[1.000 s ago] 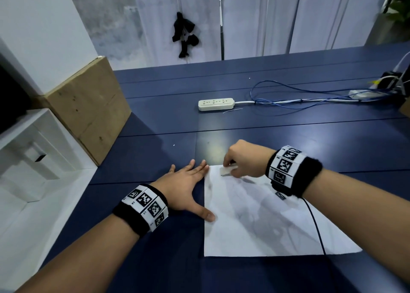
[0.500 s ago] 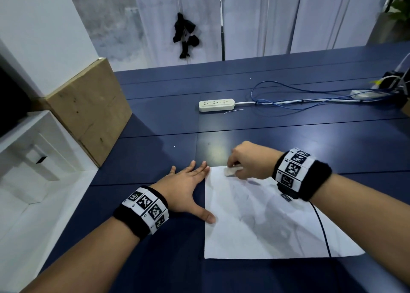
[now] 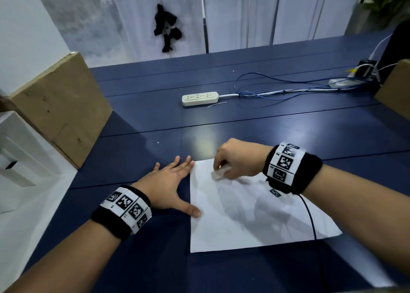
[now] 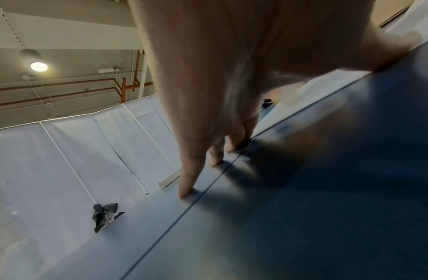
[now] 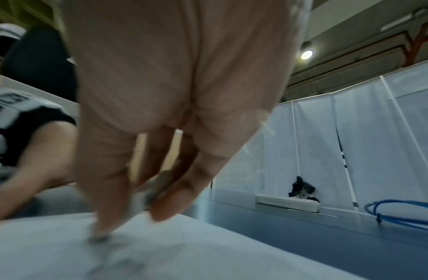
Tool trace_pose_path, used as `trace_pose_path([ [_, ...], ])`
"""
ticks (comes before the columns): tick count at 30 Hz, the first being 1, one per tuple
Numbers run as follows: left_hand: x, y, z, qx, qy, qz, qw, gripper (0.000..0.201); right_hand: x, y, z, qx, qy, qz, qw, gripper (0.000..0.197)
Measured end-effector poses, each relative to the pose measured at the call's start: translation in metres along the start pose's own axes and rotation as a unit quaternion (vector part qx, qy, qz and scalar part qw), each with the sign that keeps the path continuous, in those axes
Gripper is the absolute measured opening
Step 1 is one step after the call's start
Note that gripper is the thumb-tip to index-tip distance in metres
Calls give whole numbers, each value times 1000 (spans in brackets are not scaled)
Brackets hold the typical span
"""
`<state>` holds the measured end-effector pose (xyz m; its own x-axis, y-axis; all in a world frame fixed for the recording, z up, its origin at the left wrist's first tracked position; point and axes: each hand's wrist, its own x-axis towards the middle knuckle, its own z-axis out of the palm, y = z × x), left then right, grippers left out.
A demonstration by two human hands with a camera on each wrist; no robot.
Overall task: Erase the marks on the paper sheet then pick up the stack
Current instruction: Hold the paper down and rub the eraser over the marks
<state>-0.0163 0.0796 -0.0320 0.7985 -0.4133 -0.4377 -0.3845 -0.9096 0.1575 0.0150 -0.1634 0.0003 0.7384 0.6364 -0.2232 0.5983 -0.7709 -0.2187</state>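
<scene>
A white paper sheet (image 3: pixel 248 212) lies on the dark blue table (image 3: pixel 137 159), with faint grey marks across it. My right hand (image 3: pixel 235 159) pinches a small white eraser (image 3: pixel 218 174) and presses it on the sheet's far left corner. In the right wrist view the right hand (image 5: pixel 136 199) grips the eraser (image 5: pixel 146 191) over the paper (image 5: pixel 184 250). My left hand (image 3: pixel 168 181) lies flat with straight fingers beside the sheet's left edge, thumb tip on that edge. The left wrist view shows the left hand (image 4: pixel 220 147) with fingertips on the table.
A cream power strip (image 3: pixel 199 98) with blue cables (image 3: pixel 288 88) lies further back. A cardboard box (image 3: pixel 60 106) stands at the left, another box (image 3: pixel 395 86) at the far right. A white shelf unit (image 3: pixel 20 159) sits left of the table.
My right hand has slid the eraser a little toward me and rightward on the sheet's far corner. The left hand has stayed flat at the paper's left edge.
</scene>
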Motion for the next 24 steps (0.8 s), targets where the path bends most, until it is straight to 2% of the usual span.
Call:
trace_pose_path([
  [2,1,-1,0,5,-2,0,1000,145,-13,-7,2,27,-61,-14,998,30],
  [4,1,-1,1,9,-8,-1,1000,145,-16,-11,2,33,-77,-18,996,30],
  [8,-1,0,-1,7,-8,-1,1000,145,3,-11,-6,0,6,13,1000,31],
  [11,-1,1,0,11,-9,-5,1000,145,11,-11,-7,-10,34,24,999,30],
  [13,0,0,0,12,-6,-4,1000,145,4,-11,-5,-5,11,13,1000,29],
  [16,-1,0,-1,12,-5,-3,1000,144,-10,-16,-3,1,-66,-22,998,30],
  [17,-1,0,-1,13,-5,-3,1000,144,-9,-17,-4,-3,-62,-24,998,31],
  [21,-2,1,-1,9,-3,-4,1000,145,13,-8,-11,-28,38,18,999,31],
  [24,-1,0,-1,9,-2,-3,1000,146,12,-2,-11,-13,40,21,999,31],
])
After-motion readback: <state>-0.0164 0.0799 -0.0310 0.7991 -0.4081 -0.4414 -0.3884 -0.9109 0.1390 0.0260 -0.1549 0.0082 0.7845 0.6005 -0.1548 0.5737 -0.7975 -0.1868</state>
